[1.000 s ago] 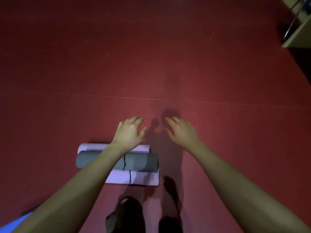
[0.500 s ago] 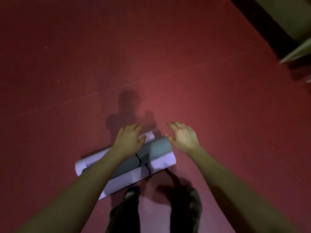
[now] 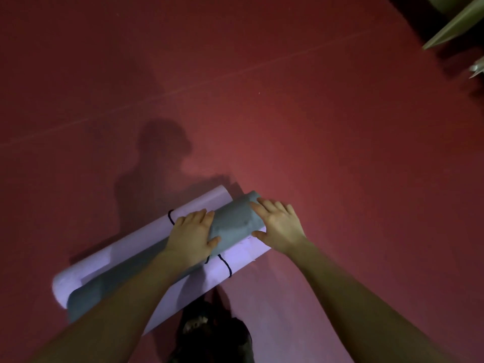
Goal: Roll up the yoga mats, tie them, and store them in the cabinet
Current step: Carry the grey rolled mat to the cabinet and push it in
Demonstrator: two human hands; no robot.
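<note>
Head view: you are looking down at a dark red floor (image 3: pixel 314 127), matte, with a faint pale seam running diagonally across its upper half and your shadow falling on it to the left of centre. Lighting is dim; a brighter patch sits just beyond the mats. At the top right corner a pale olive cabinet edge (image 3: pixel 455 24) shows, with a dark gap beside it; its inside cannot be made out. Three rolled mats lie on the floor below centre, angled from lower left to upper right: a grey mat (image 3: pixel 233 224) rests on top between two lilac mats (image 3: pixel 199 205), touching both. Thin black cords (image 3: pixel 227 267) circle the lilac rolls. Your left hand (image 3: pixel 191 235) is curled over the grey mat near its middle, fingers wrapped across the top, thumb on the near side. Your right hand (image 3: pixel 279 226) clasps the grey mat's right end, fingers over it, thumb below. Dark shoes (image 3: pixel 209 331) show at the bottom edge
</note>
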